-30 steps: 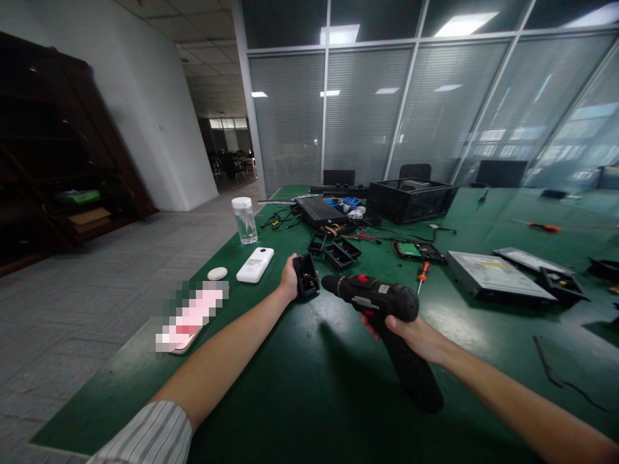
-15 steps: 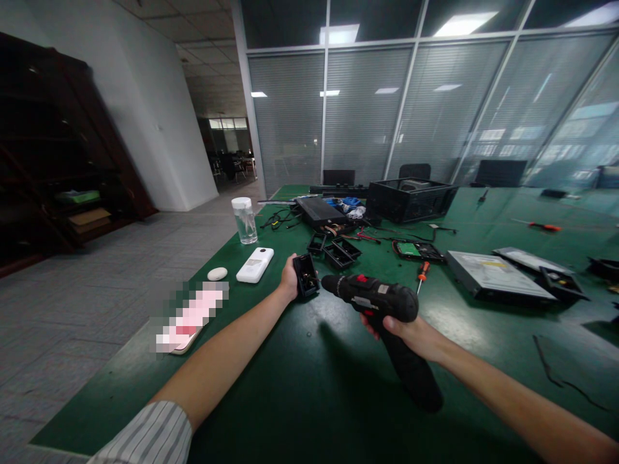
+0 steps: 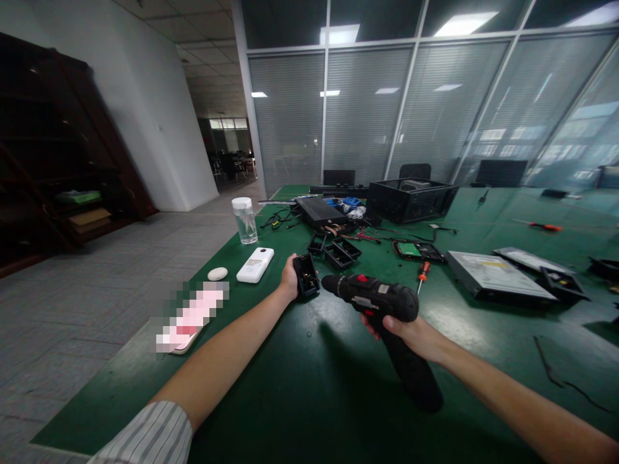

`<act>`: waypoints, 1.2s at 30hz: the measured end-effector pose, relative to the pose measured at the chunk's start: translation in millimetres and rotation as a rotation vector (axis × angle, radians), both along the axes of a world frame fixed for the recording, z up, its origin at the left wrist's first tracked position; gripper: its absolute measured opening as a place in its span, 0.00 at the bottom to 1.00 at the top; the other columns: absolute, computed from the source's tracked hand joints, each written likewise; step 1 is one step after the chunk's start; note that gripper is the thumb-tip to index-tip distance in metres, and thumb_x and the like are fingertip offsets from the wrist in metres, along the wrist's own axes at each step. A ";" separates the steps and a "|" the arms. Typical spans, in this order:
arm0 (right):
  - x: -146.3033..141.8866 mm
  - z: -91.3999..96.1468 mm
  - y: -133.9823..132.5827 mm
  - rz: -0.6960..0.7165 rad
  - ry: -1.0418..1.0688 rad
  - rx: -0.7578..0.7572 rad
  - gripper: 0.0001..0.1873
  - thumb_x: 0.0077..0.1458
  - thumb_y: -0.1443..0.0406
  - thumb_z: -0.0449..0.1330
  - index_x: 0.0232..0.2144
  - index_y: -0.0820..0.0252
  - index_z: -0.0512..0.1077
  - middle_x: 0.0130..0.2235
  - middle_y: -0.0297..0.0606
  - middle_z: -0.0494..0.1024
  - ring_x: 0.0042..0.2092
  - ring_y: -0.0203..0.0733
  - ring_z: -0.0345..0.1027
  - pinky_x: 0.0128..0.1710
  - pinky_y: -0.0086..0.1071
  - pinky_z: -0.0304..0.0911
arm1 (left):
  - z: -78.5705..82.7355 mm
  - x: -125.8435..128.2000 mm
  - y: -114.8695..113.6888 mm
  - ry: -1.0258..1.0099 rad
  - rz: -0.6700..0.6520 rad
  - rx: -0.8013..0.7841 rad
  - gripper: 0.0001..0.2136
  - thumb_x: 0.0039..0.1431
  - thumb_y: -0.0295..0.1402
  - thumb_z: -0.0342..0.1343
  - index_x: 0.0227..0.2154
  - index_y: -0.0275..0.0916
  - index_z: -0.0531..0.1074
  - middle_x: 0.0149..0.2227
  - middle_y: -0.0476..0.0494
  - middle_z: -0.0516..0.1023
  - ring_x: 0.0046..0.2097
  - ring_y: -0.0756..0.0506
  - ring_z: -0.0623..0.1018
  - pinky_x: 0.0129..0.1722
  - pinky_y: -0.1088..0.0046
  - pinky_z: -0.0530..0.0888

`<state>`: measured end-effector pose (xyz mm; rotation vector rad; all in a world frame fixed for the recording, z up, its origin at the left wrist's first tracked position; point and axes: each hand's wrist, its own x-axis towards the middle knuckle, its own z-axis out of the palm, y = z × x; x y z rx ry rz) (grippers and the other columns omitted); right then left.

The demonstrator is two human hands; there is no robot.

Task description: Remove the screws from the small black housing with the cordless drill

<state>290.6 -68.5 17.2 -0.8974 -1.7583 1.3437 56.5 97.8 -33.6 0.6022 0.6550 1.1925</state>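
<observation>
My left hand [image 3: 290,278] is closed on the side of a small black plastic box [image 3: 306,276], whose open face shows small parts inside. In my right hand [image 3: 403,330] is a black cordless drill [image 3: 372,296] with red marks, held by its grip. The drill's chuck points left at the box, with a small gap between them in this view; whether a bit touches it I cannot tell. Behind the box lie more black plastic housings [image 3: 341,253]. A screwdriver with an orange handle [image 3: 423,270] lies just beyond the drill.
On the left stand a clear jar with a white lid [image 3: 245,222], a white power bank [image 3: 255,265], a round white case [image 3: 217,274] and a blurred-out phone [image 3: 186,328]. A black computer case [image 3: 411,200] and cables are behind. A disc drive [image 3: 498,277] lies right.
</observation>
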 end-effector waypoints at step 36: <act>1.8 0.4 -1.1 -0.011 -0.018 -0.019 0.28 0.48 0.43 0.57 0.34 0.63 0.69 0.33 0.41 0.70 0.32 0.40 0.64 0.32 0.35 0.62 | 2.1 -0.1 -3.4 -0.011 0.055 0.025 0.31 0.54 0.59 0.39 0.33 0.34 0.72 0.24 0.38 0.75 0.28 0.39 0.78 0.27 0.62 0.74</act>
